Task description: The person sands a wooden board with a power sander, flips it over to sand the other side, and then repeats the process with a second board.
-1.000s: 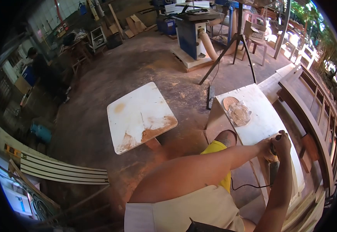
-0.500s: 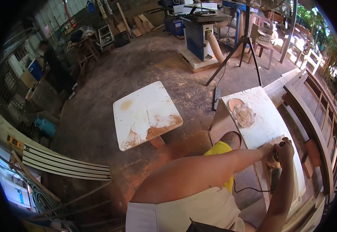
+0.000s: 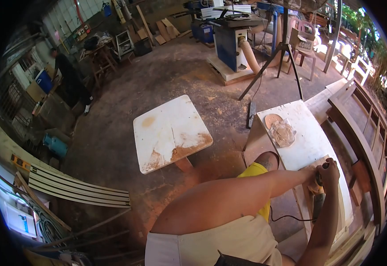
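At the right, my right hand (image 3: 331, 170) is closed over the dark upper part of a corded power tool (image 3: 319, 201) with a greenish body. My left hand (image 3: 311, 174) is closed against the same tool from the left, its fingers partly hidden. Under the tool lies a wooden board (image 3: 343, 208) on a white-topped worktable (image 3: 300, 153). A round tan disc (image 3: 273, 119) and a crumpled clear plastic bag (image 3: 283, 134) lie farther up on that table. The tool's black cord (image 3: 286, 216) hangs at the table's left side.
A low white table (image 3: 169, 133) with sawdust stands at the centre. Behind are a blue machine (image 3: 226, 48) with a hose, and a black tripod stand (image 3: 284, 46). Wooden frames (image 3: 357, 133) line the right. Another person (image 3: 69, 75) stands at the far left.
The view has shifted slightly, so the surroundings appear a little lower and farther right. Both hands remain at the tool. The distant person's posture has changed slightly.
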A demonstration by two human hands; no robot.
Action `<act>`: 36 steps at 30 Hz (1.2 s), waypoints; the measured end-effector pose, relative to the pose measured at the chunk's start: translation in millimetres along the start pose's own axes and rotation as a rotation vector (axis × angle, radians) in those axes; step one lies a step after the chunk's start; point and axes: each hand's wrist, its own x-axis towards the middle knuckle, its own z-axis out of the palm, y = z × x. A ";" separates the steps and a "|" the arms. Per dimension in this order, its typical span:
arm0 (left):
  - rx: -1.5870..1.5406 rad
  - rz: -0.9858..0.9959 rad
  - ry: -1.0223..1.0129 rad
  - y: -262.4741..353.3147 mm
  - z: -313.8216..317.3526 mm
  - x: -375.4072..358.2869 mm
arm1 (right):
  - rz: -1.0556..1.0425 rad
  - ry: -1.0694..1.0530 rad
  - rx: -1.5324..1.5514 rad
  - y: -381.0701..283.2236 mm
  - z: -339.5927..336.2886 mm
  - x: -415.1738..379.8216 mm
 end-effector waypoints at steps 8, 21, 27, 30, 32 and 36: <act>0.001 0.016 0.021 0.0 -4.6 -4.0 | -0.017 0.027 0.010 9.4 10.3 5.6; 0.057 0.299 -0.060 -39.2 42.8 31.7 | -0.004 -0.021 -0.042 33.1 47.9 20.7; 0.060 0.064 -0.114 -34.5 36.4 30.9 | 0.047 0.008 0.019 10.3 18.1 0.1; 0.087 0.306 -0.016 -39.9 45.2 36.9 | 0.062 -0.017 -0.012 0.9 19.2 -1.1; 0.228 0.613 0.131 -53.0 49.3 36.8 | 0.090 -0.094 0.001 -2.1 9.7 -0.4; 0.170 0.474 0.063 -19.9 27.1 14.6 | 0.034 -0.145 -0.107 -11.8 10.2 4.8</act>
